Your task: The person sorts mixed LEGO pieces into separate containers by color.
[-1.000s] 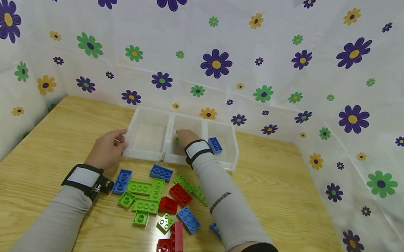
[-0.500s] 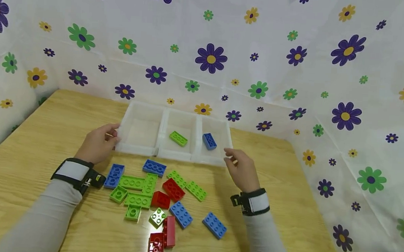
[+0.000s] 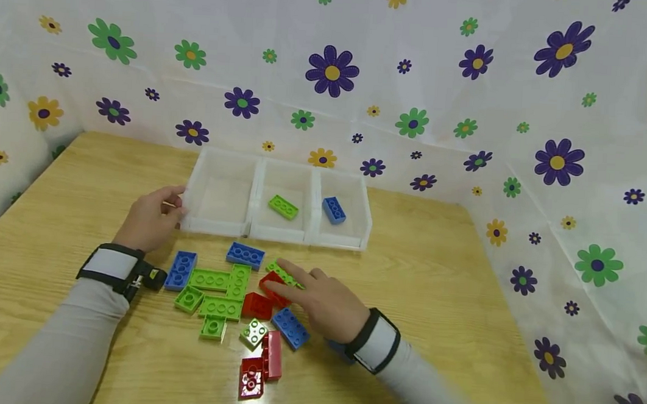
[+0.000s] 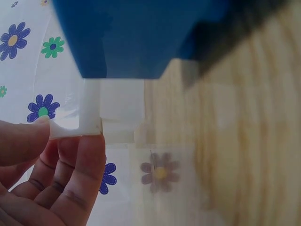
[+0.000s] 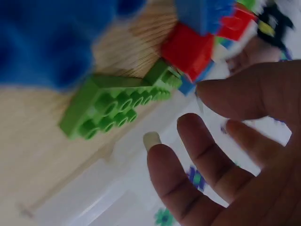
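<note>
A white tray with three compartments stands at the back. My left hand holds its left edge, and in the left wrist view the thumb lies over the rim with fingers beneath. My right hand, fingers spread, is over a red brick and the light green bricks, which it partly hides. In the right wrist view nothing lies between its fingers, and green bricks are beside them. The middle compartment contains a green brick; the right one contains a blue brick.
Several bricks lie loose before the tray, among them blue ones, green ones and red ones. Another blue brick is partly under my right wrist. A flowered cloth hangs behind the wooden table.
My right hand has left the middle compartment, where a green brick now lies, passed the tray's right end and come down left over the loose bricks. My left hand stays at the tray.
</note>
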Demonstrator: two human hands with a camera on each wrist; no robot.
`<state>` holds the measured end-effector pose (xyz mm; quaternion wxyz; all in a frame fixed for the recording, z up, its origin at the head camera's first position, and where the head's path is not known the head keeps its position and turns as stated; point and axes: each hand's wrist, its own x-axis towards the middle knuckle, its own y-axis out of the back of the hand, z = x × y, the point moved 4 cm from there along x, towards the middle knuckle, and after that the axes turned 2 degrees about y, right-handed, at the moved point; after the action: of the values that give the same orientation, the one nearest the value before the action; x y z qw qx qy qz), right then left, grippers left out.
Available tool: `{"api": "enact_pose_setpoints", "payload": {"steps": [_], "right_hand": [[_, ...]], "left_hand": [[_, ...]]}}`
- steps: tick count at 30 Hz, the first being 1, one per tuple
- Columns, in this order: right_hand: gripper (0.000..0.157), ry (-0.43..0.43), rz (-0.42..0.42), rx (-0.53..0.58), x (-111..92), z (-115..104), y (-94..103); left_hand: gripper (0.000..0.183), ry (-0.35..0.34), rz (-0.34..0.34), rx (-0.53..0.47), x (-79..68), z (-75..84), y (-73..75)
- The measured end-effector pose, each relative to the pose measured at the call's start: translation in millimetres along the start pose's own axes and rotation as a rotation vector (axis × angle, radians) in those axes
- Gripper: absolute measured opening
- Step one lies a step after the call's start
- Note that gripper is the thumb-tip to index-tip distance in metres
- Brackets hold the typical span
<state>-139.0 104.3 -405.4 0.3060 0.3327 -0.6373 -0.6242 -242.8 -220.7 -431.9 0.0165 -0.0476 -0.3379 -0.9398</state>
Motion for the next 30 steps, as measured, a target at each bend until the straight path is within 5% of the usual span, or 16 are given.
{"api": "enact_pose_setpoints", "payload": {"steps": [4, 8, 15, 18, 21, 25, 30], "right_hand": [[0.051, 0.083, -0.127, -0.163, 35.2, -8.8, -7.3], [0.025, 0.141, -0.127, -0.103, 45.4, -9.9, -10.6], [0.017, 0.128, -0.142, 0.345, 54.0, 16.7, 7.6], [0.013, 0.096, -0.081, 0.57, 69.9, 28.1, 20.8], [0.02, 0.085, 0.012, 0.658, 98.6, 32.0, 35.2], [0.025, 0.021, 0.105, 0.53, 146.7, 26.8, 52.7], [0.012, -0.105, 0.076, 0.163, 211.7, 24.4, 49.7]], "left_hand": [[0.047, 0.007, 0.008, -0.011, 1.1, -4.6, 5.6], [0.047, 0.011, 0.005, -0.02, -0.6, -6.6, 4.6], [0.047, 0.018, 0.004, -0.032, -0.4, -4.1, 6.3], [0.047, 0.021, 0.0, -0.031, -0.8, -2.8, 6.4], [0.047, 0.021, 0.002, -0.029, -1.4, -2.9, 8.2], [0.047, 0.031, 0.002, -0.039, -3.1, -1.5, 9.4], [0.047, 0.035, 0.001, -0.054, -2.7, -2.9, 3.9]]}}
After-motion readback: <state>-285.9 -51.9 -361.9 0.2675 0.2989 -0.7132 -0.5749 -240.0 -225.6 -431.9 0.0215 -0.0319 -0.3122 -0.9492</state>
